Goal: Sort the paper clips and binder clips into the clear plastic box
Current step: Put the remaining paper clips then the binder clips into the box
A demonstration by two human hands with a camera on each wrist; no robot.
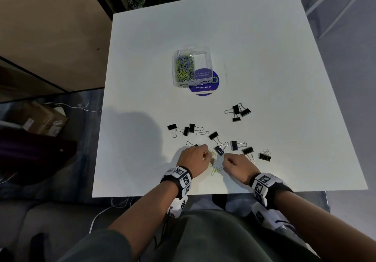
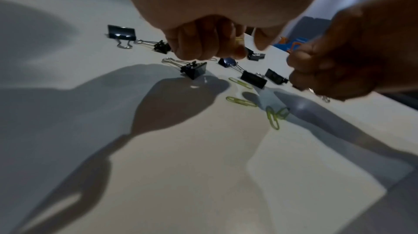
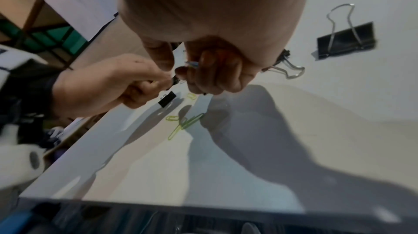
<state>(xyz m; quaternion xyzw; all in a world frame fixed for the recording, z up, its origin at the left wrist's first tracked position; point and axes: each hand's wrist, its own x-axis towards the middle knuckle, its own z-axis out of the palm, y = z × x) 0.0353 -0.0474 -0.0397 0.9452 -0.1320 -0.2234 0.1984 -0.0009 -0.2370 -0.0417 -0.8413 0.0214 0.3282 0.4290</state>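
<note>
The clear plastic box stands mid-table; its left compartment holds green and lilac paper clips. Several black binder clips lie scattered on the near half of the table. My left hand is curled just above the table and seems to hold a yellowish paper clip. Close to its right, my right hand is curled too, pinching a bluish paper clip between thumb and fingers. Loose green paper clips lie on the table between both hands. A silver paper clip lies farther back.
The white table ends just behind my wrists. A round purple sticker lies partly under the box. A separate cluster of three binder clips sits to the right. Cardboard boxes and cables are on the floor at left.
</note>
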